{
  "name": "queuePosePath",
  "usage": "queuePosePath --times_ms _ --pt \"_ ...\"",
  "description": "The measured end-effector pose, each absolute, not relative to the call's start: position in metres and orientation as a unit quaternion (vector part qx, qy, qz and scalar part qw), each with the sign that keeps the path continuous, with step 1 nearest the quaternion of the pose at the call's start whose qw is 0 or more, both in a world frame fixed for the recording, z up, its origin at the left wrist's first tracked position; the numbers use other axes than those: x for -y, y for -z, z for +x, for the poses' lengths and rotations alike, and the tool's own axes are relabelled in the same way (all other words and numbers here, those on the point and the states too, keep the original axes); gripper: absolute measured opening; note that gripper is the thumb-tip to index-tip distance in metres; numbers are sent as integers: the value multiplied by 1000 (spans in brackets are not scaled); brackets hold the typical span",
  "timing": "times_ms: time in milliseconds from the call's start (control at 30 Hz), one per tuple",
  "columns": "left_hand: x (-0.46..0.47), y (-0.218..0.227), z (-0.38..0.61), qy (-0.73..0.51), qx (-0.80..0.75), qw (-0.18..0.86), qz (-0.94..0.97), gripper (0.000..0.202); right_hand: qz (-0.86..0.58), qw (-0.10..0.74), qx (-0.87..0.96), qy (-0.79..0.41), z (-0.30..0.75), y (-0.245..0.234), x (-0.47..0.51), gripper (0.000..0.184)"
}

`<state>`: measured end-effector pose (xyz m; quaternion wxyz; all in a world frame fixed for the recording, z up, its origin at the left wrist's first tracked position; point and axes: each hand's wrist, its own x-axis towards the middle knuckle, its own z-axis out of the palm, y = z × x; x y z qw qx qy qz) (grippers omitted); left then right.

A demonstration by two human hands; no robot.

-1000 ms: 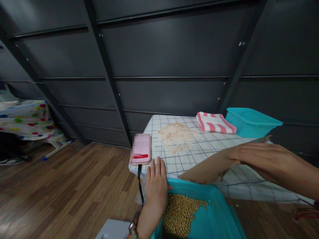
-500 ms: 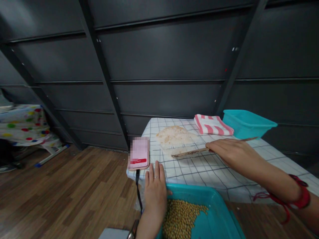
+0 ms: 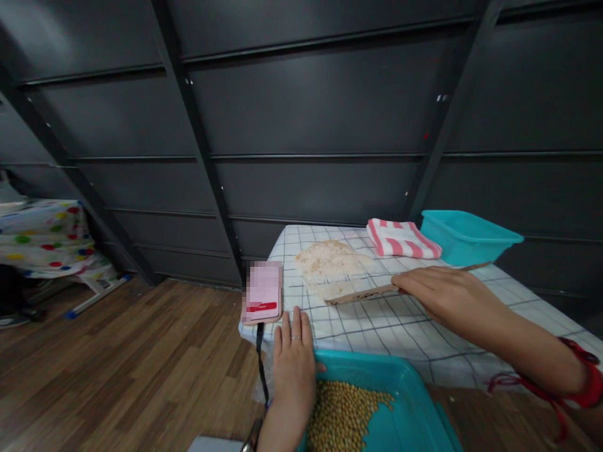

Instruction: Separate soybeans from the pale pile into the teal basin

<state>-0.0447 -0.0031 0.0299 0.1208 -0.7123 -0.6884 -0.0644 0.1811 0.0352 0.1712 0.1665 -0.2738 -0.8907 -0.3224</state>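
Note:
In the head view my right hand is closed around a thin, flat brown piece that looks like cardboard. It is held low over the checked tablecloth, its long edge beside a spread heap of pale, rice-like grains. My left hand lies with fingers stretched out at the table's near edge. Its thumb reaches over the left rim of a turquoise tub. Inside this tub, round yellow-brown soybeans cover the left part of the bottom.
A pink phone with a black cable lies at the table's left edge. Behind the grains are a folded pink-and-white striped towel and another turquoise tub. A dark panelled wall rises behind the checked tablecloth.
My right hand and the cardboard piece have shifted slightly toward me and to the right. Grains show more fully behind its edge. My left hand stays in place.

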Motion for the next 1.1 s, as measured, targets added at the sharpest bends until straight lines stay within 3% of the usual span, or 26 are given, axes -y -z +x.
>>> queuePosePath --times_ms 500,933,1100 --pt "3 -34 -43 53 693 107 -711 83 -251 178 899 313 185 -169 -21 33" --pt "3 -32 -44 67 690 108 -713 73 -293 174 931 134 203 -170 2 43" --pt "3 -33 -44 66 689 103 -714 69 -288 217 917 169 206 -180 5 41"
